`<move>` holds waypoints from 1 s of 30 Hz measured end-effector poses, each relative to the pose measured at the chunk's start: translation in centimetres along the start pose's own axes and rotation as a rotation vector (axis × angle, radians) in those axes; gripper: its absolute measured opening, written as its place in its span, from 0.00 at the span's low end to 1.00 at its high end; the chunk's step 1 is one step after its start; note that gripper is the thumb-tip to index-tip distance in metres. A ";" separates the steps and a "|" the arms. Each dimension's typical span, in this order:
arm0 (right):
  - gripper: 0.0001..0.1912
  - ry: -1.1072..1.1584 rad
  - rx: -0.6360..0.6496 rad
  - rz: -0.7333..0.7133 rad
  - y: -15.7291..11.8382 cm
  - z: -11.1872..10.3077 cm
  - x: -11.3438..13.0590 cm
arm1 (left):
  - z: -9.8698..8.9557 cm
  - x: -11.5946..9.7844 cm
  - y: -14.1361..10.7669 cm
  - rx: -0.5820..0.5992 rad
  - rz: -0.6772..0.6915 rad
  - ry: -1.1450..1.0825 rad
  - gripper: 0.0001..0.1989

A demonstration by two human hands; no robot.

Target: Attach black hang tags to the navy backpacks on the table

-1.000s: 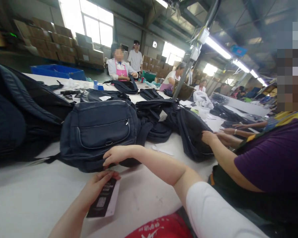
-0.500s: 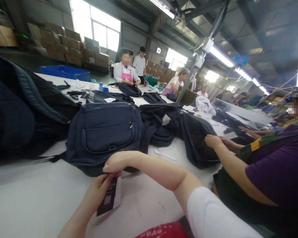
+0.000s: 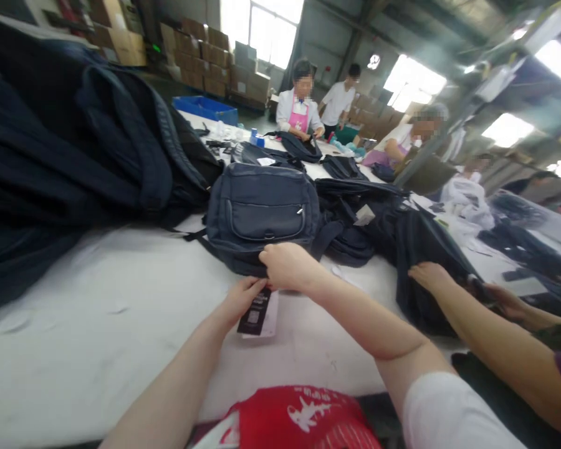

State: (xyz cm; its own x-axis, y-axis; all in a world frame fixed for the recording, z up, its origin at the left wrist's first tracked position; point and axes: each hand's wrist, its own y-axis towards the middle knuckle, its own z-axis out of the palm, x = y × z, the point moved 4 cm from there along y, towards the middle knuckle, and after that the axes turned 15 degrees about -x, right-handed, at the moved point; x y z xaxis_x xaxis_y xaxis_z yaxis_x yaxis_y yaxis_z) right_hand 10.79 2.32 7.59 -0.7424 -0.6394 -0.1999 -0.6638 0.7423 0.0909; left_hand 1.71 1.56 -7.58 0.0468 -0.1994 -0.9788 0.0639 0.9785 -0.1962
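Two bare hands meet at the near edge of a navy backpack (image 3: pixel 266 196), which lies on a white table (image 3: pixel 159 274) with its zipped front pocket (image 3: pixel 266 219) facing up. The left hand (image 3: pixel 243 298) reaches in from the near left and pinches the far end of a black tag (image 3: pixel 252 317) between thumb and fingers; the rest of the tag, with pale print and a square code, extends from the grip toward the near side. A pale card (image 3: pixel 270 317) lies partly beneath it, showing along its right side. The right hand (image 3: pixel 287 265) sits just beyond and to the right of the left fingertips, its fingers curled against the bag's near edge; whether they grasp fabric or a fastening cannot be told, since the hand hides the contact. The backpack thus lies directly on the far side of both grips, and the tag on the near side.

To the left rises a heap of dark bags (image 3: pixel 121 143); to the right, a co-worker's hand (image 3: pixel 432 277) touches another dark bag (image 3: pixel 418 249). On the far side, a person in a pink apron (image 3: pixel 299 117) handles a dark bag (image 3: pixel 302 146), right of a blue bin (image 3: pixel 206 110).
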 end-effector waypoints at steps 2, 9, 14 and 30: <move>0.09 -0.080 -0.045 0.008 -0.4 -0.9 0.1 | 0.3 0.3 -0.2 0.034 -0.052 -0.089 0.19; 0.09 -0.032 0.063 0.127 -0.5 -0.6 -2.8 | 0.6 0.4 -0.9 0.122 -0.290 -0.468 0.22; 0.08 0.415 0.093 0.378 -2.4 2.6 -4.1 | 0.3 -0.2 -1.3 0.139 -0.248 -0.471 0.22; 0.21 1.490 -0.267 0.465 -6.1 5.0 -0.9 | 1.1 0.9 -1.6 0.240 -0.384 -0.303 0.19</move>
State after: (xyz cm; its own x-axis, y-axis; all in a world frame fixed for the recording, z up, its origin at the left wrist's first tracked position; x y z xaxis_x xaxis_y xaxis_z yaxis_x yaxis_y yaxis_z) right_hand 15.95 -0.62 2.33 -0.1896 -0.1105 0.9756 -0.2395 0.9688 0.0632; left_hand 2.75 -0.21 -8.09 0.2581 -0.5814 -0.7716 0.3568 0.7996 -0.4831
